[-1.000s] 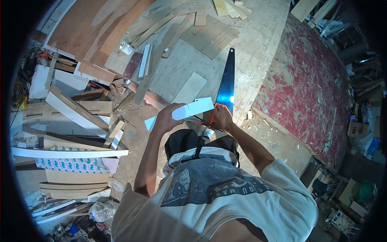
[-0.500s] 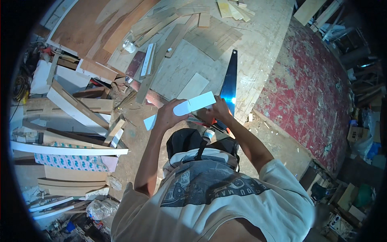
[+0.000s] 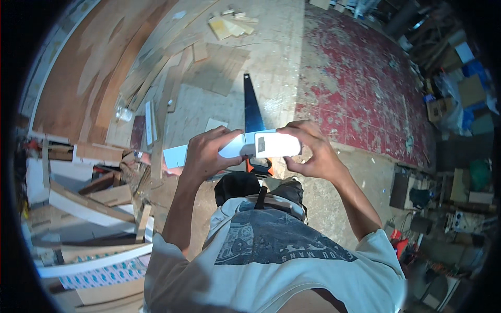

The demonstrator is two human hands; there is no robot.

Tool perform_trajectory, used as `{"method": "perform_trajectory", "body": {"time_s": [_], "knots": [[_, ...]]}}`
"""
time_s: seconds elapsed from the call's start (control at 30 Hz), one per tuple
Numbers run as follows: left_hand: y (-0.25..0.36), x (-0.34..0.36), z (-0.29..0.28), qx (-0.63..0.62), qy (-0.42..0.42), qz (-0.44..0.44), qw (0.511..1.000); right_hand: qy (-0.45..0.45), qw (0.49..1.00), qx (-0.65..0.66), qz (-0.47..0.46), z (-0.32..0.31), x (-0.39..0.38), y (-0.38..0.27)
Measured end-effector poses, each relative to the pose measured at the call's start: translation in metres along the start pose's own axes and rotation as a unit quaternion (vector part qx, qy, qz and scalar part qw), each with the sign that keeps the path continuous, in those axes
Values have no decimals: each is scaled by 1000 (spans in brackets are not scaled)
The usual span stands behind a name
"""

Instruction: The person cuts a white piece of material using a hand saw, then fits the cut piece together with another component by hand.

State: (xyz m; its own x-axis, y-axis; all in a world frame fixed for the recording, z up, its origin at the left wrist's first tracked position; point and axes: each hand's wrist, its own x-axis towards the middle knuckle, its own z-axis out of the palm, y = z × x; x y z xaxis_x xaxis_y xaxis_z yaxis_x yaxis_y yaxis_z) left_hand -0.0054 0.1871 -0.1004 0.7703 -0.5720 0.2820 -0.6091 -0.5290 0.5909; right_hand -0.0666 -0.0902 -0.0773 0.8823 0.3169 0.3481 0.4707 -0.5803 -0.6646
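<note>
A white strip of board (image 3: 175, 156) is held up level in front of my body. My left hand (image 3: 209, 151) grips it near the middle, thumb and fingers closed across its width. My right hand (image 3: 315, 151) holds the right end, thumb below and fingers above. At that end shows a bright white rectangular face (image 3: 279, 145) with a small dark patch; I cannot tell whether it is a separate piece. Beyond and below the strip is a handsaw (image 3: 253, 112) with a dark blade pointing away from me. Its orange and black handle (image 3: 260, 167) shows under the strip.
Pale plywood (image 3: 276, 68) spreads ahead, bearing thin wood offcuts (image 3: 232, 26) and a clear jar (image 3: 123, 113). A large brown panel (image 3: 83, 68) lies far left. Curved board pieces (image 3: 88, 203) are heaped at left. Worn red flooring (image 3: 360, 88) lies right, with boxes (image 3: 439, 108) beyond.
The strip has swung more level. My right hand has moved from beneath it to its right end, where a dark-patched face now shows. The view has turned right.
</note>
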Motion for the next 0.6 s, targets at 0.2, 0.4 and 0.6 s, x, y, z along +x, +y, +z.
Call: {"method": "perform_trajectory", "body": {"time_s": [0.2, 0.4, 0.6], "knots": [[28, 24, -4, -13, -46, 29, 998, 16, 996, -79, 40, -14, -21, -9], [32, 32, 0, -11, -82, 44, 996, -7, 996, -76, 53, -20, -31, -16], [32, 31, -4, 5, -98, 38, 994, -30, 993, -70, 86, -15, -31, -22]]}}
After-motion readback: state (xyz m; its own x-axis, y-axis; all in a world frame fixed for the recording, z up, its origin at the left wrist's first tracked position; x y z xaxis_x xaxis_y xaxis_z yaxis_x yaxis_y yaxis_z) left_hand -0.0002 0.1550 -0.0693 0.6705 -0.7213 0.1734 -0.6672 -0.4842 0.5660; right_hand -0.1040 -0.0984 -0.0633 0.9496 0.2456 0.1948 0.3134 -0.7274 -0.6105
